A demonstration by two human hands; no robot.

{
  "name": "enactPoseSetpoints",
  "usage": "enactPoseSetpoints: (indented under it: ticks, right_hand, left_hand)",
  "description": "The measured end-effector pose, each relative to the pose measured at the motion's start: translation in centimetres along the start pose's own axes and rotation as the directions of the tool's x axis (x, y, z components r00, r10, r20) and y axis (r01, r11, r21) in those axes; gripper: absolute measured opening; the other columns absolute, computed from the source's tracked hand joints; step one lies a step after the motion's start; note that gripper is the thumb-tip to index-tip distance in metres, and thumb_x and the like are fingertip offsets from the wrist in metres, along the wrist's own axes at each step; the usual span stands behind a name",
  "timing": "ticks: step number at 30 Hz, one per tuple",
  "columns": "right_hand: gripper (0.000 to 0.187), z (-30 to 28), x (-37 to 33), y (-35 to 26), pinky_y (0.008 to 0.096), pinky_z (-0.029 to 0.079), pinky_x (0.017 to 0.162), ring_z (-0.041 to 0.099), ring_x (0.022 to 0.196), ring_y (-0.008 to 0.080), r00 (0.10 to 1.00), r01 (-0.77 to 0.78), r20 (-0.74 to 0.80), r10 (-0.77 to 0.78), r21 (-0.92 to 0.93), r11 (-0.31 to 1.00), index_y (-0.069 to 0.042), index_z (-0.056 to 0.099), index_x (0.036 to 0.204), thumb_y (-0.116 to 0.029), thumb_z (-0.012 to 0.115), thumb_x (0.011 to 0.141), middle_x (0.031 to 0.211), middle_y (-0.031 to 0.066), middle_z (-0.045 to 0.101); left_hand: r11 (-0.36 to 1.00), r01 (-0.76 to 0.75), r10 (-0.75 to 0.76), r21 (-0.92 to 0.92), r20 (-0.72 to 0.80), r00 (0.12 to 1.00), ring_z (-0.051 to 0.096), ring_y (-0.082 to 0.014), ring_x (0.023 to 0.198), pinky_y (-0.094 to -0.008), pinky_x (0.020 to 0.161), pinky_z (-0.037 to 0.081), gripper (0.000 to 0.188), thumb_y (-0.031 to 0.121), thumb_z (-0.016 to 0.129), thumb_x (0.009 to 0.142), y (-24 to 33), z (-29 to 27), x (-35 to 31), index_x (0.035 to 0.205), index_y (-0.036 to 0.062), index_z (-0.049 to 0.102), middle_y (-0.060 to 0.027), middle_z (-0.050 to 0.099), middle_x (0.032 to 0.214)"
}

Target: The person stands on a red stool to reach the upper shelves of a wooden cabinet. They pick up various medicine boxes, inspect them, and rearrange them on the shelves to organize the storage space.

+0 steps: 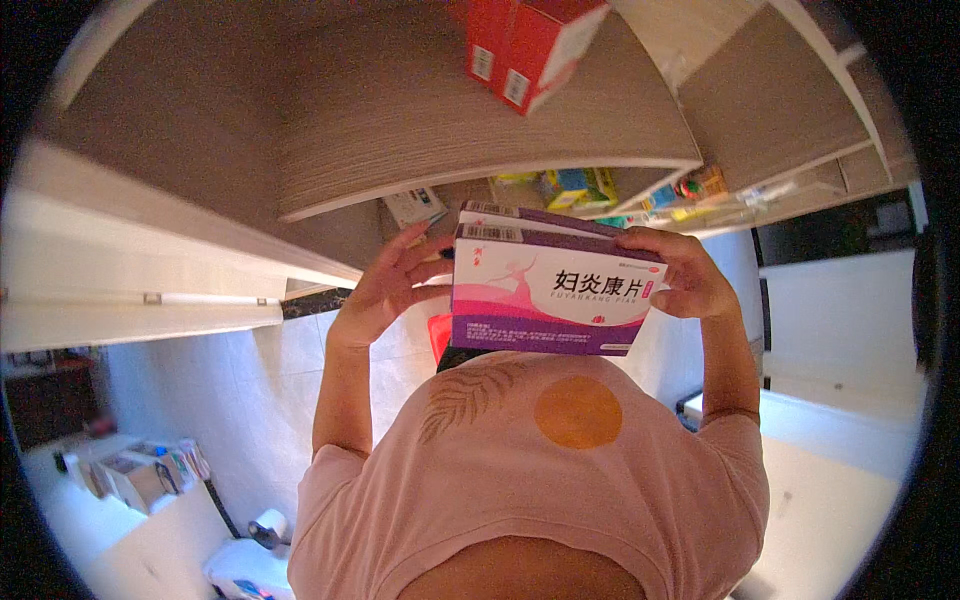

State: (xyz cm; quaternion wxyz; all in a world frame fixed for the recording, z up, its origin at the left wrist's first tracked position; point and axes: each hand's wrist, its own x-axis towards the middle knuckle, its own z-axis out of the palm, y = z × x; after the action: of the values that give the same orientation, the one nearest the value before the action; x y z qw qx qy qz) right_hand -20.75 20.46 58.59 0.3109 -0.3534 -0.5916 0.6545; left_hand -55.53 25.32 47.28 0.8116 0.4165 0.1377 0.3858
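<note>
Together: two purple-white cartons (550, 290), contents hidden.
Right hand (694, 272) clamped on them; left hand (388, 288), fingers apart, contact unclear.

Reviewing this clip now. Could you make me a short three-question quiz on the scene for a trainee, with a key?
1. True or false: the left hand is holding a red box.

2. Multiple choice: how many purple-white boxes does the right hand grip at their right end?
A. One
B. Two
C. Four

3. Fill in the blank: the round print on the shirt is coloured ____.

Key:
1. False: the red boxes are on the shelf.
2. B
3. Orange
</note>
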Motion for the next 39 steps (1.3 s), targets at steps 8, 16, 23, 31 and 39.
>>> enactPoseSetpoints:
  ticks: [8,16,23,31,39]
  right_hand:
    - [0.058,2.3,7.6,-3.7,0.0340,0.044,0.088,0.047,0.112,0.0215,0.919,0.222,0.371,-0.131,-0.214,0.951,-0.004,0.041,0.127,-0.009,0.063,0.074,0.126,0.0122,0.043]
    - [0.051,5.8,12.8,-3.4,0.0322,0.046,0.085,0.052,0.104,0.0218,0.891,0.295,-0.143,-0.432,-0.540,0.788,-0.009,0.039,0.127,-0.006,0.057,0.079,0.123,0.0137,0.044]
    - [0.052,6.1,16.3,-0.5,0.0307,0.046,0.084,0.047,0.111,0.0200,0.947,0.222,-0.123,-0.297,-0.417,0.881,-0.008,0.038,0.127,-0.001,0.055,0.079,0.126,0.0118,0.040]
    - [0.060,8.1,21.1,1.0,0.0362,0.042,0.089,0.047,0.109,0.0322,0.856,0.326,-0.048,-0.514,-0.721,0.611,-0.010,0.033,0.130,-0.005,0.057,0.075,0.124,0.0202,0.040]
    - [0.057,8.2,24.6,2.2,0.0399,0.041,0.089,0.047,0.105,0.0372,0.706,0.448,-0.074,-0.705,-0.724,0.525,-0.007,0.037,0.126,-0.003,0.055,0.073,0.117,0.0216,0.044]
  left_hand:
    - [0.870,-0.191,0.301,0.454,-0.183,0.936,0.036,-0.0250,0.121,-0.0376,0.096,0.031,0.108,0.004,0.077,0.057,7.9,6.8,-3.2,0.139,0.0072,0.008,-0.0141,0.032,0.134]
    - [0.533,-0.282,0.773,0.797,-0.325,0.544,0.050,-0.0213,0.103,-0.0315,0.085,0.042,0.081,-0.004,0.066,0.065,10.0,7.0,-1.4,0.130,0.0074,0.020,-0.0131,0.045,0.113]
    - [0.200,-0.033,0.896,0.979,-0.169,0.410,0.049,-0.0251,0.100,-0.0337,0.087,0.039,0.074,0.006,0.071,0.067,9.0,2.7,4.4,0.126,0.0044,0.026,-0.0170,0.046,0.113]
    - [-0.054,0.211,0.844,0.976,-0.068,0.532,0.041,-0.0380,0.110,-0.0424,0.093,0.033,0.077,0.014,0.073,0.068,9.0,3.0,4.3,0.129,0.0023,0.027,-0.0250,0.040,0.120]
    - [-0.137,0.275,0.860,0.952,-0.023,0.510,0.038,-0.0434,0.111,-0.0462,0.093,0.032,0.067,0.014,0.064,0.076,9.0,2.1,6.4,0.130,0.0028,0.026,-0.0272,0.038,0.122]
